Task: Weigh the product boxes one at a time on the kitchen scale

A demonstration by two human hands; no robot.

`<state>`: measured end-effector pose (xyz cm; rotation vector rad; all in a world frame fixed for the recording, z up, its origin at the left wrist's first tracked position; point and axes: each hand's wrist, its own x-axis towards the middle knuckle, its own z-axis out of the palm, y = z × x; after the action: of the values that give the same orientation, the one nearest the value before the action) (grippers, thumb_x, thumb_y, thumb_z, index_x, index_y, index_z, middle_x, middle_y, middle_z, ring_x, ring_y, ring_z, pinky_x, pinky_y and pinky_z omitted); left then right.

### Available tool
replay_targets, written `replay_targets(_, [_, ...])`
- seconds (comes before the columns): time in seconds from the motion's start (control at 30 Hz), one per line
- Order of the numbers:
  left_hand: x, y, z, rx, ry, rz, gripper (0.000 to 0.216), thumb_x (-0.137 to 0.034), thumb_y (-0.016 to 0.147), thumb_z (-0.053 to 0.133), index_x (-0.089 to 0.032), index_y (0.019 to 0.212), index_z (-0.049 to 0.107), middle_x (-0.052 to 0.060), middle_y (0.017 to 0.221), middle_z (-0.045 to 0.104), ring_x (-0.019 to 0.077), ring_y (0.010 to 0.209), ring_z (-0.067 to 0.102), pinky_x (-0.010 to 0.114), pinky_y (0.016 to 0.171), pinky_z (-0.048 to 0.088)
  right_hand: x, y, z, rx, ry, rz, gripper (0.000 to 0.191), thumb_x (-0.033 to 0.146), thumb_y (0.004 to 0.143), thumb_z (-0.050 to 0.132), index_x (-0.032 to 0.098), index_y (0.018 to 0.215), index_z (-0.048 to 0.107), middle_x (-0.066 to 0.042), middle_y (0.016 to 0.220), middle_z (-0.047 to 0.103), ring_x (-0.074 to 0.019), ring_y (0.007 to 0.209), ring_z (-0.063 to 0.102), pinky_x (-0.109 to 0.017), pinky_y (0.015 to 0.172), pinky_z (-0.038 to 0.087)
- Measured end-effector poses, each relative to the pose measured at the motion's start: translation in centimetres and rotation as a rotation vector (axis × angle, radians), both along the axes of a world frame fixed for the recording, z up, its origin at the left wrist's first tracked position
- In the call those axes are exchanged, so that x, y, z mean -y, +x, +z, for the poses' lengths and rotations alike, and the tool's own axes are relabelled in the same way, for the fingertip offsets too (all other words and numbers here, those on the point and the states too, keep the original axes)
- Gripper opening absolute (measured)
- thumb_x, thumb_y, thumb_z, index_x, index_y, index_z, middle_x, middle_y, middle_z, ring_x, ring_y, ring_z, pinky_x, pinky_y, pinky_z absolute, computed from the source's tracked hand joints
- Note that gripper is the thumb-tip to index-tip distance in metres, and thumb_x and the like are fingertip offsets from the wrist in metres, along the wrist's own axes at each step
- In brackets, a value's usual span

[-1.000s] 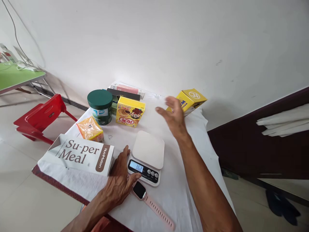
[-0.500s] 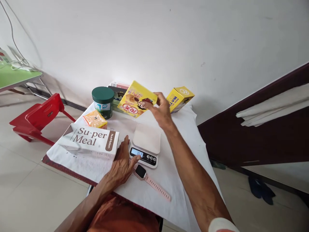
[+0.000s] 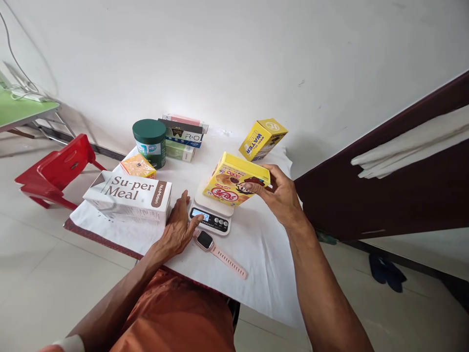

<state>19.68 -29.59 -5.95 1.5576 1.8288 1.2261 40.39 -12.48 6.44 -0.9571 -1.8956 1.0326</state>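
My right hand grips a yellow snack box by its right end, thumb on the printed front. The box is over the white kitchen scale and hides most of its platform; whether it touches cannot be told. My left hand lies at the scale's left side, fingers stretched out and thumb by the lit display. Just in front of the scale lies a smartwatch with a pink strap. Left of my left hand sits a white "Su-per Meal" box.
Behind the white box are a small orange packet and a dark green tub. Several flat boxes are stacked near the wall. A yellow "WATER" box stands tilted at the back right. A red chair is left of the table.
My right hand has brought the yellow snack box down and toward me, over the scale. The stacked boxes behind are now uncovered. My left hand stays beside the scale.
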Motion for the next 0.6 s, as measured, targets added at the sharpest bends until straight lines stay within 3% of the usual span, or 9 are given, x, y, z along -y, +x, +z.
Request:
replay_targets(0.23, [-0.2,0.1,0.5,0.027,-0.022,0.007,0.078,-0.055,0.104,0.043,-0.021,0.165,0.009,0.021,0.155,0.043,0.0321,0.145,0.046,0.056,0.121,0.038,0.2,0.9,-1.7,-0.072,-0.053,-0.009,0.087,0.065,0.06,0.091,0.032,0.133,0.058,-0.007,0.132,0.067,-0.0308,0.123,0.063,-0.042,0.09,0.059])
replay_targets(0.33, [-0.2,0.2,0.6,0.03,-0.023,0.015,0.078,-0.056,0.103,0.044,-0.02,0.164,0.012,0.022,0.154,0.044,0.0325,0.144,0.047,0.056,0.119,0.039,0.3,2.1,-3.9,-0.284,-0.13,0.005,0.076,0.088,0.074,0.063,0.035,0.128,0.062,-0.007,0.133,0.066,-0.0307,0.127,0.06,-0.043,0.088,0.059])
replay_targets(0.4, [-0.2,0.2,0.6,0.032,-0.027,0.018,0.077,-0.056,0.103,0.044,-0.02,0.164,0.013,0.022,0.153,0.045,0.0318,0.143,0.049,0.055,0.119,0.039,0.5,2.8,-5.8,-0.386,-0.194,-0.023,0.076,0.094,0.081,0.041,0.036,0.125,0.065,-0.007,0.13,0.067,-0.0296,0.123,0.062,-0.044,0.086,0.058])
replay_targets(0.6, [-0.3,0.0,0.1,0.019,-0.029,0.01,0.078,-0.056,0.103,0.045,-0.019,0.163,0.013,0.022,0.154,0.044,0.0314,0.144,0.047,0.054,0.12,0.039,1.0,2.5,-10.1,-0.458,-0.318,-0.104,0.074,0.092,0.084,0.038,0.034,0.119,0.068,-0.007,0.125,0.069,-0.0271,0.118,0.063,-0.042,0.086,0.057])
